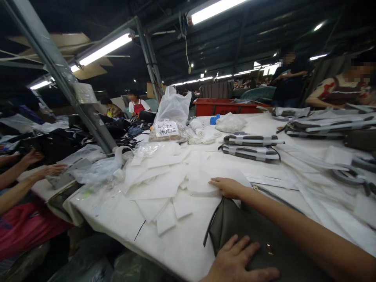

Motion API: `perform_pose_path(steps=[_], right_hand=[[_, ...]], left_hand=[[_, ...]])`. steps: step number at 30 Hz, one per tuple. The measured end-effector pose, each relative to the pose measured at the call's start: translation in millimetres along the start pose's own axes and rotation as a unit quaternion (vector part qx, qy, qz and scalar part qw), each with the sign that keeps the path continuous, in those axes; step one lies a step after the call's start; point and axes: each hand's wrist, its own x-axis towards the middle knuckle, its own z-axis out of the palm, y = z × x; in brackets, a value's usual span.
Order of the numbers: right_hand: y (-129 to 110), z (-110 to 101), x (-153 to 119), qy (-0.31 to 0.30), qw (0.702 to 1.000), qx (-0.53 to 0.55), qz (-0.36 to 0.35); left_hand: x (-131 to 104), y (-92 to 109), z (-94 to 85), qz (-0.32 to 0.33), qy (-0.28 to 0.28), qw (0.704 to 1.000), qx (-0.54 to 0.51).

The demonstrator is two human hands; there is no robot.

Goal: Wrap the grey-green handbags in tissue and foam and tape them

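A dark grey-green bag [252, 225] with a small metal fitting lies at the front right of the white table. My left hand [239, 260] rests on it, palm down, fingers spread. Beyond the bag's upper edge, my right hand [227, 188] reaches over the loose white sheets [164, 180], fingers stretched out to the left and touching a sheet. Its underside is hidden, so a hold on the sheet does not show. A zip [276, 197] runs along the bag's far side, partly behind my right forearm.
Wrapped dark straps [249, 147] lie stacked beyond my hands, with more bundles [320, 125] at the right. A labelled plastic bag [167, 129] stands farther back. A metal post [88, 113] rises at the left, near a co-worker's hands [49, 171]. The white table edge [117, 244] runs diagonally.
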Motion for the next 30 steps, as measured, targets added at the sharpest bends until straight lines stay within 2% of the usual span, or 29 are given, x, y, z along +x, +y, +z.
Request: perform_pose_path(steps=[3, 7, 9, 11, 14, 18, 21, 30], right_hand=[[-3, -23, -20, 0.038, 0.999, -0.011, 0.014], [-27, -49, -92, 0.102, 0.993, -0.055, 0.022], [-49, -49, -135, 0.118, 0.989, -0.092, 0.008], [-70, -39, -173, 0.109, 0.989, -0.099, 0.017], [-91, -17, -212, 0.068, 0.994, -0.062, 0.053], [-84, 5, -235, 0.028, 0.999, -0.012, 0.04], [-72, 16, -245, 0.034, 0.998, -0.016, 0.043], [-80, 48, -251, 0.045, 0.995, 0.002, 0.094]], left_hand=[[4, -2, -11.4, -0.007, -0.03, 0.998, -0.048], [14, -3, -35.0, -0.043, -0.124, 0.977, -0.167], [20, -3, -44.8, -0.061, -0.162, 0.964, -0.204], [24, -2, -49.2, -0.072, -0.182, 0.955, -0.224], [21, 1, -46.1, -0.074, -0.2, 0.947, -0.241], [6, 5, -36.6, -0.054, -0.195, 0.959, -0.198], [1, 5, -34.7, -0.039, -0.183, 0.97, -0.156], [12, 3, -40.3, -0.008, -0.18, 0.976, -0.124]])
